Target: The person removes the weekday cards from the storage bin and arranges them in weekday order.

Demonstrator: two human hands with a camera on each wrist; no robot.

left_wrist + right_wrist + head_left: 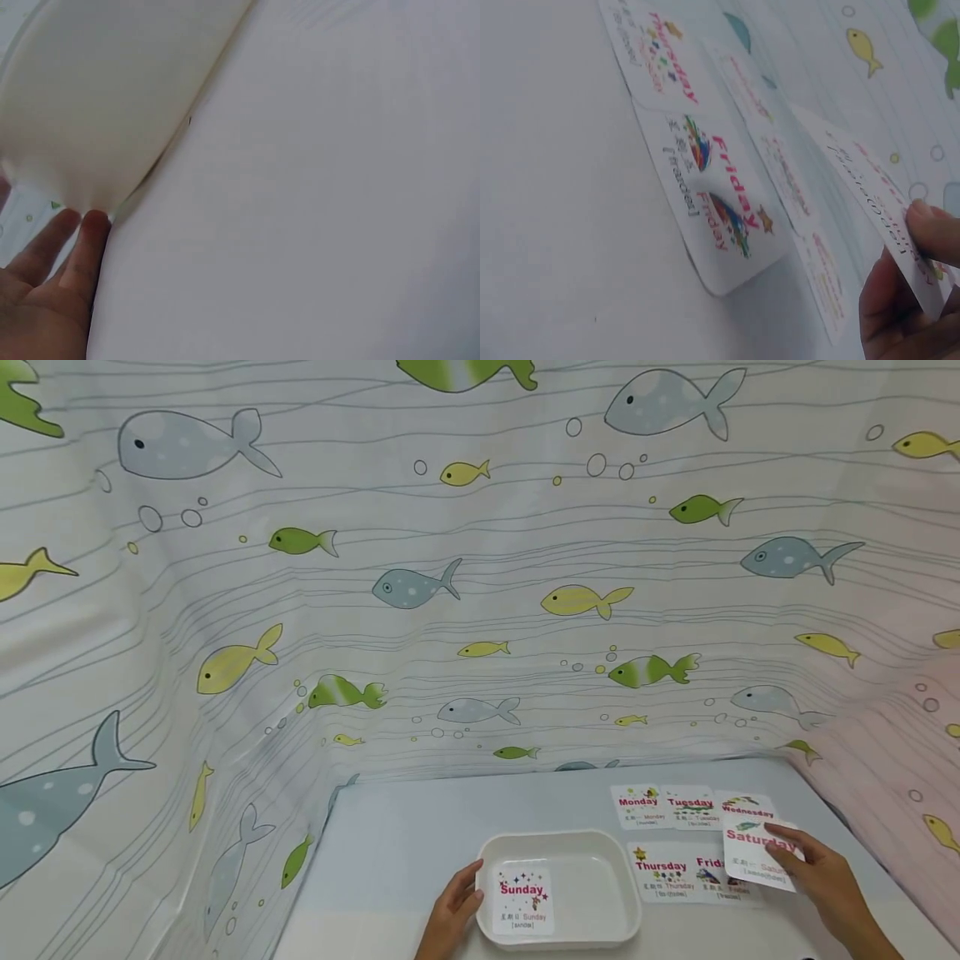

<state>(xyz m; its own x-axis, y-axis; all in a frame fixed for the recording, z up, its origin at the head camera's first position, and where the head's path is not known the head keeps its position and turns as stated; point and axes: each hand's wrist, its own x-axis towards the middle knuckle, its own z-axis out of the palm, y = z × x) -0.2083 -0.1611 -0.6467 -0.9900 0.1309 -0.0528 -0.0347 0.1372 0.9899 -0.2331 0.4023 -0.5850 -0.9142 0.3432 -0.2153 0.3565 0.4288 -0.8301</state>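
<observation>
A Saturday card (761, 853) is pinched between the thumb and fingers of my right hand (821, 868), held above the Friday card (716, 868) and overlapping the lower part of the Wednesday card (746, 806) in the head view. In the right wrist view the held card (877, 202) is tilted, clear of the table. My left hand (453, 906) rests against the left side of the white tray (600, 893), its fairly straight fingertips (94, 221) touching the outer wall. Inside the tray, toward its left, lies a Sunday card (522, 897).
Monday (639, 807) and Tuesday (690, 807) cards lie in a back row with Wednesday. A Thursday card (662, 872) lies beside Friday in front, right of the tray. A fish-patterned curtain (420, 635) stands behind and beside the pale table (405, 827).
</observation>
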